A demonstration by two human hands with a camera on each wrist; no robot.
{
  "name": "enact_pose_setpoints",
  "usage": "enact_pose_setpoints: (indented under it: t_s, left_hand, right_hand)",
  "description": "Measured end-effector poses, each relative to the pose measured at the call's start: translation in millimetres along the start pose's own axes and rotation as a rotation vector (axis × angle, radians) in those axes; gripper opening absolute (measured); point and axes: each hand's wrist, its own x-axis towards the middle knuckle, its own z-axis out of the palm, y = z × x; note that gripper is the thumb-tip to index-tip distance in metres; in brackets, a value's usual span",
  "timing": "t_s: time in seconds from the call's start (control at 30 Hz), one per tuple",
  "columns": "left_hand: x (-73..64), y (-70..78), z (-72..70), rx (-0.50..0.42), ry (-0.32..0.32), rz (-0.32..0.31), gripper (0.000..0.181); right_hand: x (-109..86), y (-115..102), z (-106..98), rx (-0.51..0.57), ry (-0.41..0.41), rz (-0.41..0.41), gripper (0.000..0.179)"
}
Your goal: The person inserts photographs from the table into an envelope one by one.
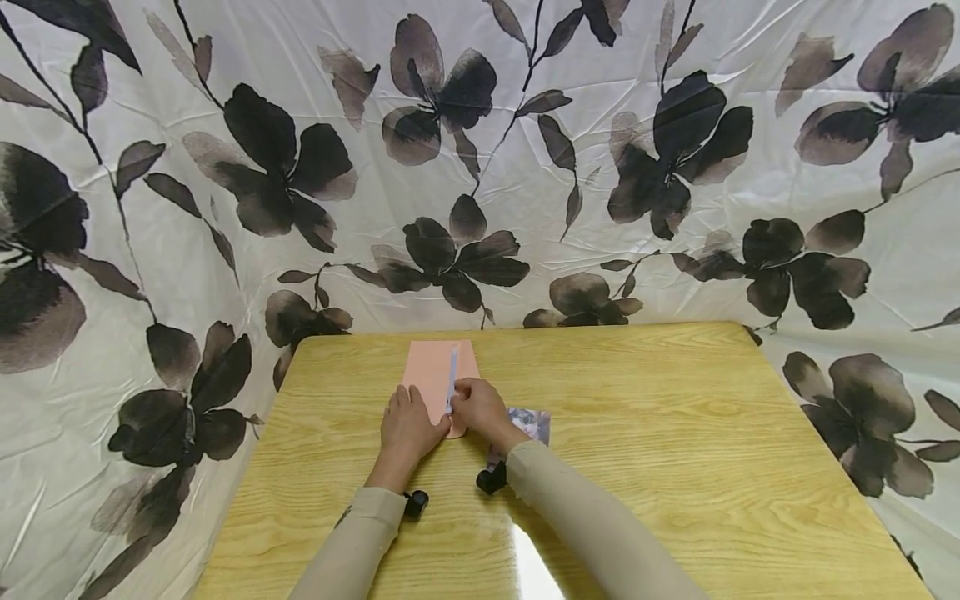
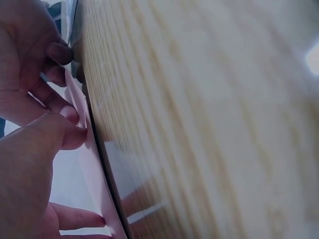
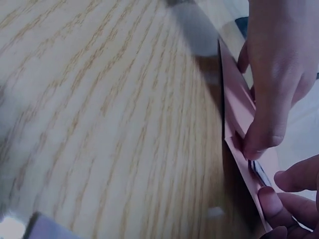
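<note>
A peach-pink paper envelope or folded sheet (image 1: 427, 367) lies near the far edge of the table, with a narrow pale strip (image 1: 453, 367) running lengthwise along it. My left hand (image 1: 408, 423) rests on its left part, fingers spread forward. In the left wrist view, the left thumb (image 2: 72, 135) presses at the near edge of the pink paper (image 2: 92, 169). My right hand (image 1: 480, 408) pinches the near end of the strip, close to the left thumb. From the right wrist, bent right fingers (image 3: 271, 201) show at the strip over the pink paper (image 3: 237, 99).
A printed picture card (image 1: 534, 423) lies partly under the right wrist. Each wrist wears a small black camera (image 1: 491, 478). The wood-grain table (image 1: 660, 433) extends to the right, and a floral curtain (image 1: 570, 183) hangs behind and at both sides.
</note>
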Motion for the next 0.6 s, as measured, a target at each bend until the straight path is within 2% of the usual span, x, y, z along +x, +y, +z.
enact_pose_setpoints:
  t_s: [0.13, 0.37, 0.6]
  left_hand:
    - [-0.2, 0.4, 1.6, 0.008, 0.014, 0.01, 0.095]
    - [-0.5, 0.1, 1.7, 0.032, 0.041, 0.018, 0.095]
    - [-1.3, 0.7, 1.0, 0.024, 0.038, 0.014, 0.094]
  right_hand:
    - [-1.6, 1, -5, 0.034, 0.002, -0.026, 0.034]
    - [-11.1, 2, -22, 0.077, 0.052, -0.143, 0.023]
    - [-20.9, 14, -43, 0.104, 0.046, -0.151, 0.022]
